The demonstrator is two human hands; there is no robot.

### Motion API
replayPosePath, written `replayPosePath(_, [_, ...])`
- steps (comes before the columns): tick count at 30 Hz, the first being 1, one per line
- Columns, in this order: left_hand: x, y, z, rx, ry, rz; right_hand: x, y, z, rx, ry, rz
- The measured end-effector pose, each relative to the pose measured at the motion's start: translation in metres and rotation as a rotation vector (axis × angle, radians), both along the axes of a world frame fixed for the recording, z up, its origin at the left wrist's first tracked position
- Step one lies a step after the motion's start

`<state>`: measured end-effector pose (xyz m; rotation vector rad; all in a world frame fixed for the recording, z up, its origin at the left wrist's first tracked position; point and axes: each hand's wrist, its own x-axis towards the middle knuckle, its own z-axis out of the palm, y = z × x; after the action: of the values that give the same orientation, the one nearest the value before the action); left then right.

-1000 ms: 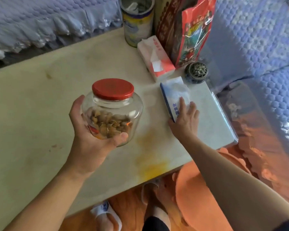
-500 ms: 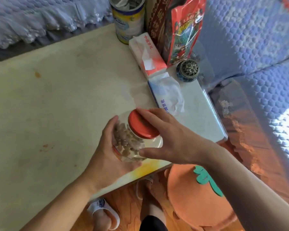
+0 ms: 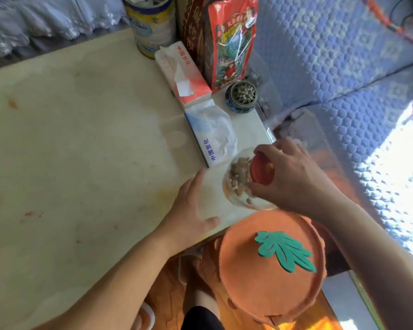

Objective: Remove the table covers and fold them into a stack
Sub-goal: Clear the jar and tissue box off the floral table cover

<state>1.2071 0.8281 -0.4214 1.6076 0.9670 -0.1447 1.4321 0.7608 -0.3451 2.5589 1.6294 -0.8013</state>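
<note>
Right hand (image 3: pixel 293 177) grips the jar (image 3: pixel 239 184) by its red lid, tilted over the table's near right corner. Left hand (image 3: pixel 191 210) lies flat, fingers straight, on the table cover (image 3: pixel 81 151). Set jar down upright beside the tissue packs (image 3: pixel 210 136), off the cover.

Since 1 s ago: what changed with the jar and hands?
The jar passed from the left hand to the right hand, which left the blue tissue pack and now grips the lid, at the table's right end. Left hand released. Tissue packs, tin and red bag unmoved.
</note>
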Motion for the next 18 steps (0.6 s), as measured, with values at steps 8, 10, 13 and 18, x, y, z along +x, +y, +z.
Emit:
replayPosePath(8, [-0.061, 0.011, -0.015, 0.024, 0.35, 0.128, 0.066, 0.07, -0.043, 0.018, -0.127, -0.144])
replayPosePath(10, [-0.073, 0.009, -0.014, 0.001, 0.385, 0.121, 0.068, 0.083, -0.051, 0.049, -0.133, -0.159])
replayPosePath(13, [-0.084, 0.004, -0.01, -0.029, 0.378, 0.106, 0.065, 0.095, -0.063, 0.074, -0.125, -0.159])
replayPosePath(18, [-0.097, -0.002, -0.004, -0.057, 0.375, 0.148, 0.056, 0.096, -0.077, 0.014, -0.131, -0.146])
